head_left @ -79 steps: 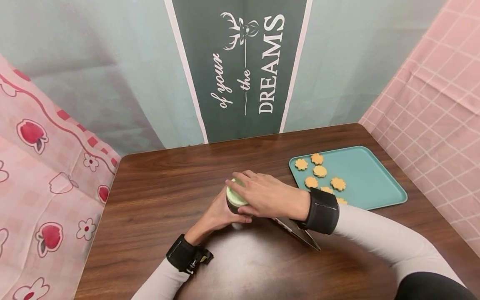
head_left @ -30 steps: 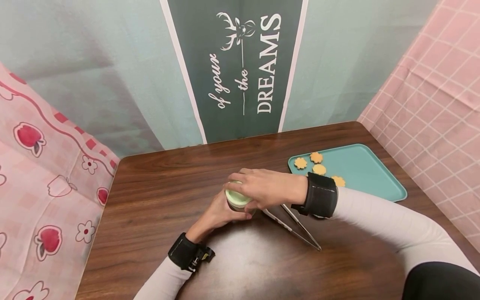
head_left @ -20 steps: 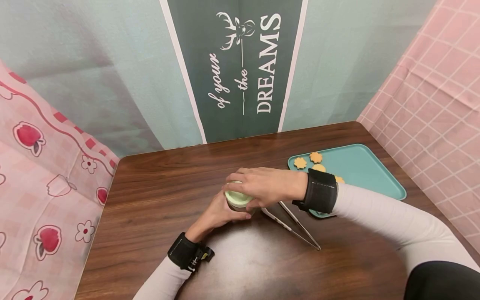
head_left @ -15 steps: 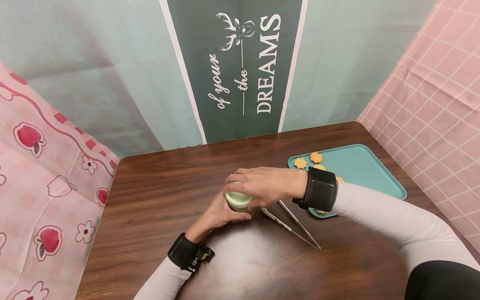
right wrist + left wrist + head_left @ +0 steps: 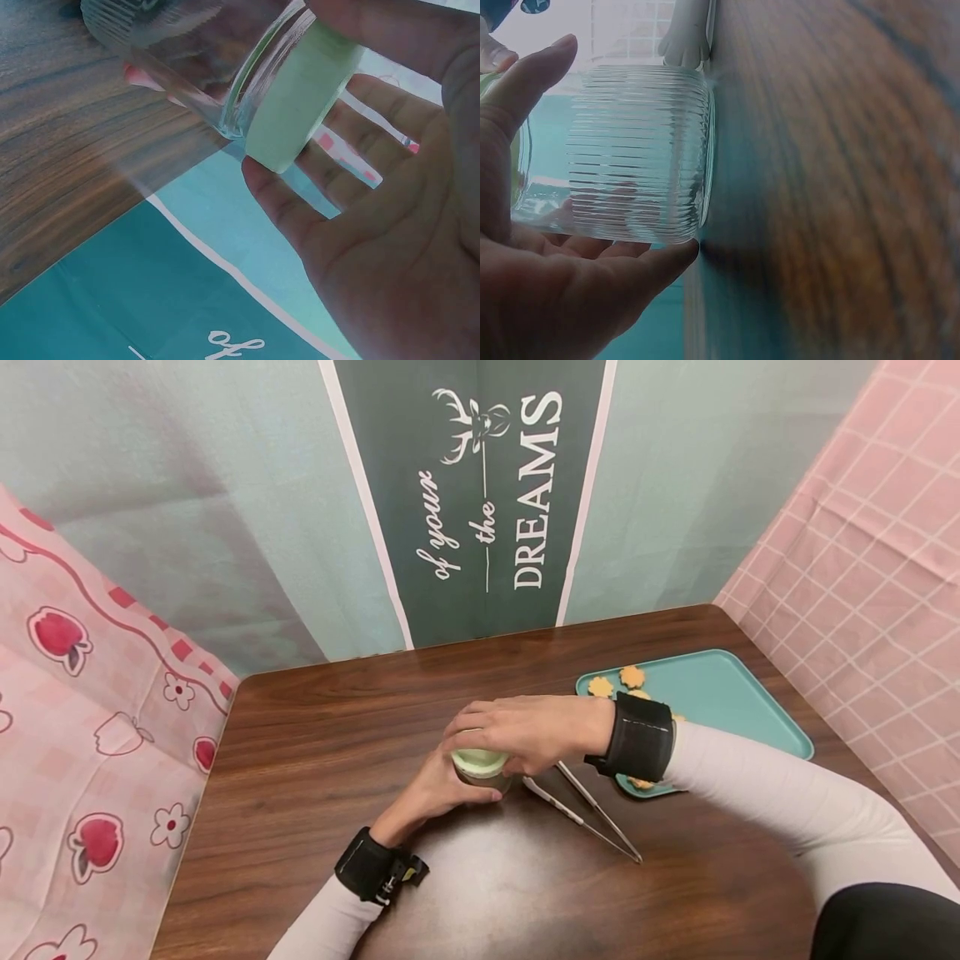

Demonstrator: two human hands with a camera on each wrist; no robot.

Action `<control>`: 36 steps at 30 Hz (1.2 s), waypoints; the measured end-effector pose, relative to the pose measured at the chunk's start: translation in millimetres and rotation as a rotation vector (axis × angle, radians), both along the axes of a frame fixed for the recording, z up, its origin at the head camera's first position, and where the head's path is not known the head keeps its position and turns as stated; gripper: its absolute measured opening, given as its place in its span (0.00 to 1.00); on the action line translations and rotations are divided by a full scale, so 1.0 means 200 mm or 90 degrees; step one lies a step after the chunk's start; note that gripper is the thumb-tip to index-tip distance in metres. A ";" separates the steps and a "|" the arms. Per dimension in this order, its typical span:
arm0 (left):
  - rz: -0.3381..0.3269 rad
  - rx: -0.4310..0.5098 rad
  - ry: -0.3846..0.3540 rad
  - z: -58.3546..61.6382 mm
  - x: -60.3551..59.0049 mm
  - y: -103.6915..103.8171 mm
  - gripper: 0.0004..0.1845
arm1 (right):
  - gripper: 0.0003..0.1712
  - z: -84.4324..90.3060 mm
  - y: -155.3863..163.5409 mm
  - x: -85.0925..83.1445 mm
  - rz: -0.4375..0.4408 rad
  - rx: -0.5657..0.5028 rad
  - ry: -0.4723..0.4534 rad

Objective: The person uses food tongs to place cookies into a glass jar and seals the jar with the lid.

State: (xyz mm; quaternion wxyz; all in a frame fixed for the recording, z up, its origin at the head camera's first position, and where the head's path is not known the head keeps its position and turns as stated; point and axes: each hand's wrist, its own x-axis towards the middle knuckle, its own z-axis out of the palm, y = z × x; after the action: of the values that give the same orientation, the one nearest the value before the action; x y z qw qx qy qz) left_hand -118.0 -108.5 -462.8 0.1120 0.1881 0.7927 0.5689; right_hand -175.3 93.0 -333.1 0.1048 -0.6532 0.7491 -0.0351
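1. Head view: a small glass jar [image 5: 483, 777] with a pale green lid [image 5: 480, 761] stands upright on the wooden table [image 5: 315, 752], with both hands around it.
2. The left wrist view shows the jar wall [image 5: 641, 150] is clear, ribbed glass, and no contents can be made out. It is likely stiff, breakable if knocked over, and fairly light; the ribs should give the fingers some purchase on otherwise slick glass.
3. The left hand [image 5: 442, 785] wraps the body of the jar, thumb on one side and fingers curled round the other, pinning it to the table.
4. The right hand [image 5: 525, 731] comes over the top, its fingers curled round the rim of the lid. In the right wrist view the lid [image 5: 300, 97] looks smooth and matte, so the edge, not the flat top, is the best place to grip.
5. Just right of the jar, metal tongs [image 5: 588, 810] lie on the table.
6. Further right of the jar sits a teal tray [image 5: 735, 702] with flower-shaped biscuits [image 5: 632, 676], partly hidden by the right wrist.
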 end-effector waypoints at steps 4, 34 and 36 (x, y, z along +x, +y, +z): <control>-0.001 0.005 -0.004 -0.01 0.00 0.00 0.42 | 0.50 0.00 0.00 0.02 -0.044 -0.007 -0.006; 0.017 -0.011 -0.020 -0.01 0.02 0.00 0.46 | 0.48 0.01 -0.04 0.09 -0.172 0.036 0.097; 0.014 -0.008 -0.023 -0.01 0.02 0.00 0.47 | 0.47 0.01 -0.04 0.09 -0.173 0.047 0.091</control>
State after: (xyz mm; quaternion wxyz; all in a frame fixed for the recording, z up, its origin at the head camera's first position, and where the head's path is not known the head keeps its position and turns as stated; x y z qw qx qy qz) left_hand -113.8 -108.9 -464.2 0.1215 0.1681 0.7960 0.5686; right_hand -157.3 84.7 -330.5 0.0694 -0.5424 0.8369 0.0255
